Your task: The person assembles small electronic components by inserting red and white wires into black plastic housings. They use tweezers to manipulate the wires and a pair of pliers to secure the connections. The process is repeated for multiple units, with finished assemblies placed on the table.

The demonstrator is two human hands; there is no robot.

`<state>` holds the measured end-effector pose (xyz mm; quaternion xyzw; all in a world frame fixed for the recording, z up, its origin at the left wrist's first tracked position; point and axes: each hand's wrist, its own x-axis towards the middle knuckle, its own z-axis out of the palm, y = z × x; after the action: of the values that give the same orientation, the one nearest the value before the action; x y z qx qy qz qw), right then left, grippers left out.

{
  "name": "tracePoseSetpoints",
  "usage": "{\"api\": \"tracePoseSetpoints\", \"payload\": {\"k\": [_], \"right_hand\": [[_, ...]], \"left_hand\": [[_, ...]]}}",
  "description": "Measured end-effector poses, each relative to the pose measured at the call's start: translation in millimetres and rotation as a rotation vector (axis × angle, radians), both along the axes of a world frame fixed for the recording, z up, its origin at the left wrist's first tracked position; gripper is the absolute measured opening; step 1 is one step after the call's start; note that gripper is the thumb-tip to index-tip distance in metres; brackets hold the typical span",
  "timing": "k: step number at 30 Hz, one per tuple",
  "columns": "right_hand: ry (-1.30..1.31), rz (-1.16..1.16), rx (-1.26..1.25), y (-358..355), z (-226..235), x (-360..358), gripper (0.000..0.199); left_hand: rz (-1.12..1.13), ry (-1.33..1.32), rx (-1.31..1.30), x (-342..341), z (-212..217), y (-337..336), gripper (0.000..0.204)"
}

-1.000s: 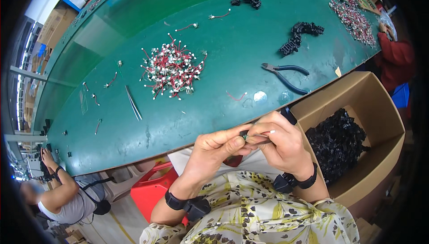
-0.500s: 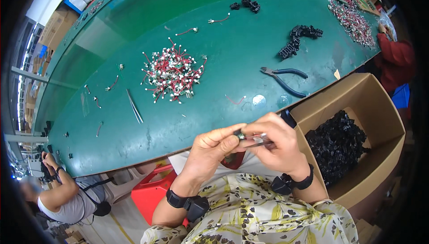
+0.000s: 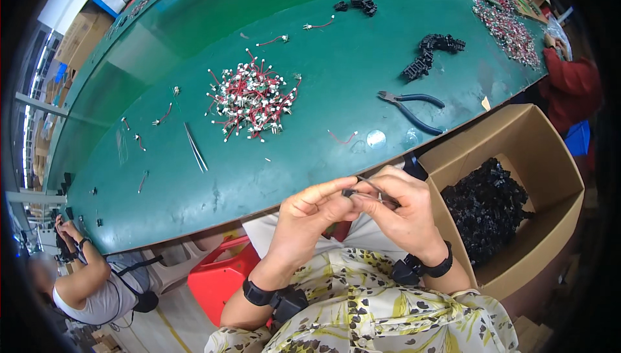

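Close together in front of my body, both hands work at the bench's near edge. My left hand (image 3: 314, 214) is closed, pinching a small black part (image 3: 348, 192) between thumb and fingertips. My right hand (image 3: 404, 211) is closed around thin metal tweezers (image 3: 374, 187), its fingertips against the left ones at the part. Fingers cover most of the part, so its shape cannot be made out. Beyond the hands lies a heap of small white connectors with red wires (image 3: 253, 97). Another pair of tweezers (image 3: 195, 148) rests left of the heap.
Blue-handled cutting pliers (image 3: 414, 110) and a row of black parts (image 3: 430, 55) lie on the green bench (image 3: 304, 159). A cardboard box (image 3: 543, 139) with black pieces stands at my right. Red chair (image 3: 217, 275) at left; other people at both ends.
The tweezers have swung up toward the bench between my right fingers, and the right thumb has come against the left fingertips. The small part now shows dark instead of greenish.
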<state>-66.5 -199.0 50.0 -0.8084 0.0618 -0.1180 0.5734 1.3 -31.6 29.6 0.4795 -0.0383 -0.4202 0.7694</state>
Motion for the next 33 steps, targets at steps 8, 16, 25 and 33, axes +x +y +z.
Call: {"api": "tracePoseSetpoints", "payload": {"k": [8,16,25,33], "right_hand": [[-0.046,-0.075,-0.114,-6.8,11.2,-13.9,0.02],[-0.011,0.028,-0.479,-1.9,8.6,-21.2,0.015],[0.026,0.059,-0.499,-4.5,5.9,-25.0,0.016],[-0.023,0.033,-0.184,2.1,-5.3,-20.8,0.017]], "left_hand": [[-0.031,0.015,-0.037,-0.4,-5.0,10.7,0.038],[-0.005,0.092,-0.119,-3.4,-14.1,7.2,0.038],[0.018,-0.043,-0.06,-4.9,-19.0,3.0,0.031],[0.109,-0.149,-0.068,-11.4,-25.8,2.3,0.029]]}}
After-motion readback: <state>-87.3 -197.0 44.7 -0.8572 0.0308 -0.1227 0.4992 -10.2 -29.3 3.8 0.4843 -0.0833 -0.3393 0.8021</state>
